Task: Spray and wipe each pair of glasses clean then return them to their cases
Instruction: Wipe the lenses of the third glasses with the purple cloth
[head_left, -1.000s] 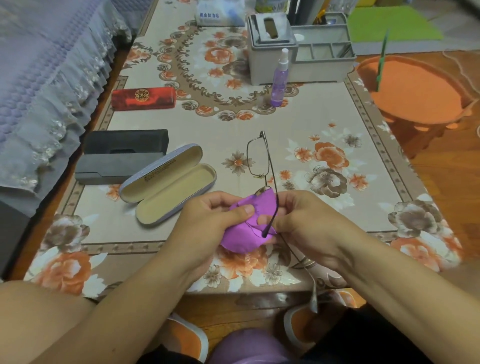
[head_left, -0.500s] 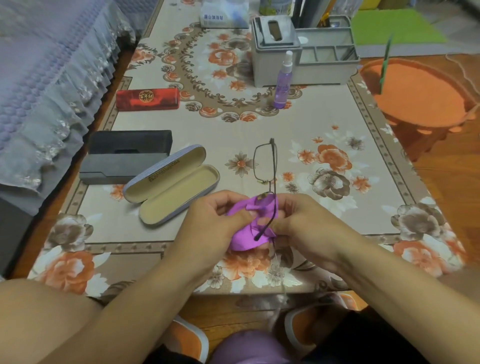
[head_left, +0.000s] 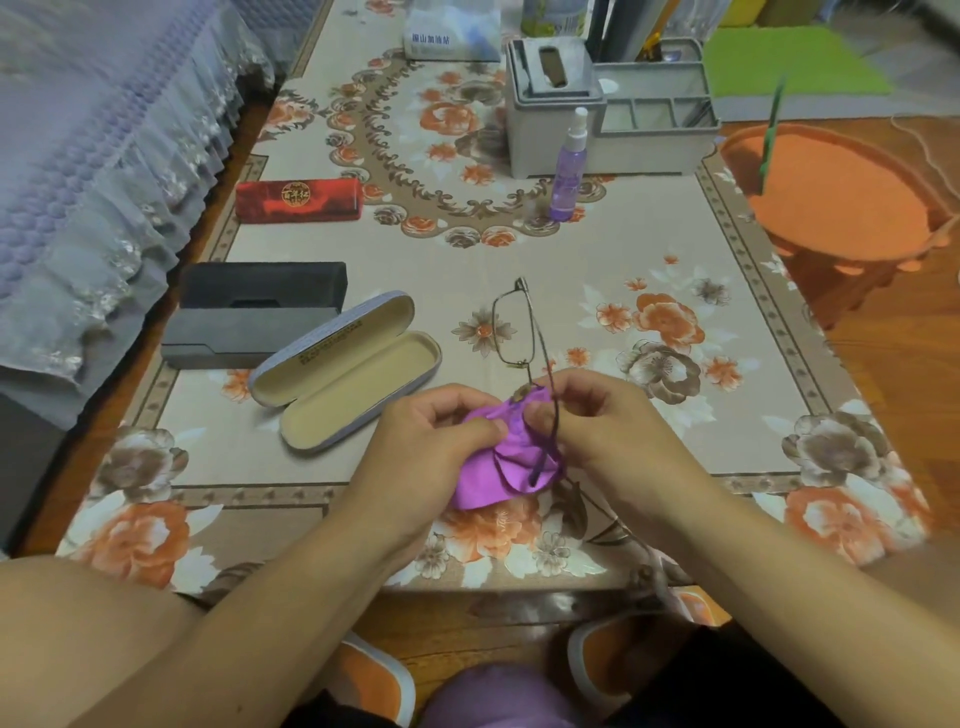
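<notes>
Since half a second ago I see the glasses (head_left: 524, 332) tipped slightly left, the purple cloth (head_left: 498, 462) bunched lower. My left hand (head_left: 431, 441) pinches the soft cloth around the near lens; my right hand (head_left: 597, 421) pinches the thin metal frame — both just above the desk's (head_left: 675, 270) near edge. The open, cream-lined case (head_left: 348, 374) lies just left, beside two dark boxy cases (head_left: 254, 317). Far off stand the red case (head_left: 298, 200) and spray bottle (head_left: 569, 171) — bare floral cloth between.
</notes>
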